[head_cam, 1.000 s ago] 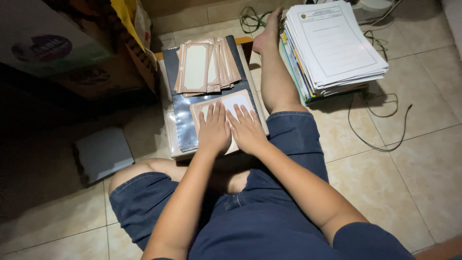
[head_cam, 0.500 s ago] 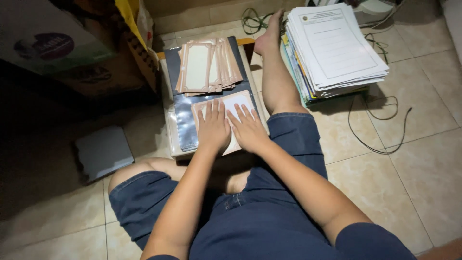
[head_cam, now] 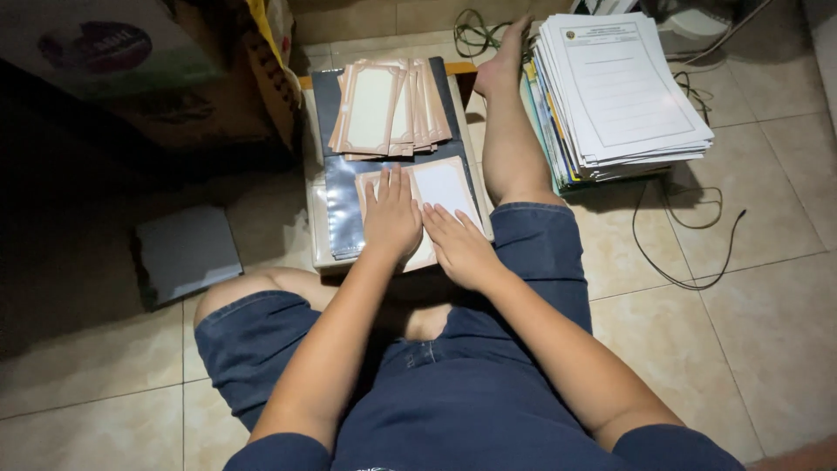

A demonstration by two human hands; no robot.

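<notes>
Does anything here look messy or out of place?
The pile of bordered cards is fanned out unevenly, not squared. A loose black cable trails across the floor tiles. Both hands, left and right, lie flat on one card.

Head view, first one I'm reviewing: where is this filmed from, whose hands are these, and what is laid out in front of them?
The camera sits on the person's head and looks down, so you see their own arms and lap as they sit on a tiled floor. Both hands lie flat on a peach-bordered white card: left hand, right hand. Neither grips anything. The card rests on a shiny plastic sleeve over a low board. Beyond it lies a fanned stack of matching cards. To the right sits a thick pile of printed white sheets, with black cables nearby.
</notes>
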